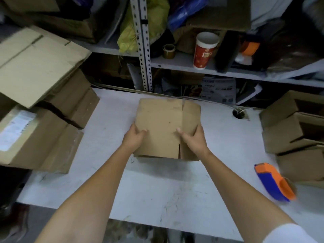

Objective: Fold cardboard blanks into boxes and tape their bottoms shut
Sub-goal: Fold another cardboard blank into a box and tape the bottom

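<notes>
A flat brown cardboard blank (163,120) lies over the middle of the white table (157,186). My left hand (135,137) grips its left edge, thumb on top and fingers hidden beneath. My right hand (192,139) grips the right side near the crease, thumb on top as well. A blue and orange tape dispenser (273,181) rests on the table to the right, apart from both hands.
Stacked cardboard boxes (40,130) crowd the table's left end, with flat blanks (35,62) leaning above them. Folded open boxes (296,134) stand at the right. Behind, a metal shelf (175,64) holds a red paper cup (204,50), a tape roll (169,50) and bags.
</notes>
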`<state>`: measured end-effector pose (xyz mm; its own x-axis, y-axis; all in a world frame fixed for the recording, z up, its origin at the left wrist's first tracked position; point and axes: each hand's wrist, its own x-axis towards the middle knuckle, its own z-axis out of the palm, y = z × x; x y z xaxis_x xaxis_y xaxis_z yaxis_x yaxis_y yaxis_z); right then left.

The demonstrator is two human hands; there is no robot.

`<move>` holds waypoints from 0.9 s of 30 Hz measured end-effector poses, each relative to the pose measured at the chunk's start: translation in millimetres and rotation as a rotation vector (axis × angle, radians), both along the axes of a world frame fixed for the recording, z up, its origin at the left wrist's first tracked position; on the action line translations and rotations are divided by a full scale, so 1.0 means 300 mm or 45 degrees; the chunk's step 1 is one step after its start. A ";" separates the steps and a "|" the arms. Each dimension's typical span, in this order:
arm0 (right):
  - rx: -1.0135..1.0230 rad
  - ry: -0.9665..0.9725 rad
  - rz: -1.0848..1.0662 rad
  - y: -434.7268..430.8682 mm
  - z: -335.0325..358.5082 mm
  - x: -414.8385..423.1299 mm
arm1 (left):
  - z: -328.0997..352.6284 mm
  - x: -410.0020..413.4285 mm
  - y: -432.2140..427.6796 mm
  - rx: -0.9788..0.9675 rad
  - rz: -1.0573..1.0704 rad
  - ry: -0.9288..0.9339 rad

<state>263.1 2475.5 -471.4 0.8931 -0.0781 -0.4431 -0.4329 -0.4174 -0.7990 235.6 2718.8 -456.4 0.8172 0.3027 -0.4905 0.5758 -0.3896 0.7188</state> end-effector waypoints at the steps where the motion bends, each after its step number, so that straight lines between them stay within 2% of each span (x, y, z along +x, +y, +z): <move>1: 0.087 -0.027 0.006 -0.003 0.041 -0.023 | 0.033 -0.008 -0.008 -0.043 -0.018 -0.038; 4: 0.318 -0.100 0.036 -0.026 0.169 -0.088 | 0.118 -0.043 -0.050 -0.198 -0.045 -0.145; 6: 0.363 -0.151 0.059 -0.071 0.248 -0.131 | 0.156 -0.077 -0.093 -0.351 -0.037 -0.191; 9: 0.314 -0.191 0.119 -0.181 0.328 -0.200 | 0.203 -0.131 -0.169 -0.563 -0.029 -0.253; 12: 0.190 -0.179 0.168 -0.303 0.358 -0.265 | 0.239 -0.182 -0.248 -0.681 -0.065 -0.194; 16: 0.029 -0.145 0.261 -0.435 0.356 -0.349 | 0.250 -0.249 -0.345 -0.726 -0.178 -0.060; 20: -0.040 -0.116 0.342 -0.532 0.331 -0.420 | 0.246 -0.298 -0.417 -0.695 -0.280 -0.025; 24: 0.103 -0.157 0.221 -0.604 0.298 -0.446 | 0.256 -0.340 -0.508 -0.640 -0.395 -0.049; 27: 0.094 -0.231 0.147 -0.647 0.285 -0.450 | 0.277 -0.354 -0.588 -0.618 -0.419 -0.133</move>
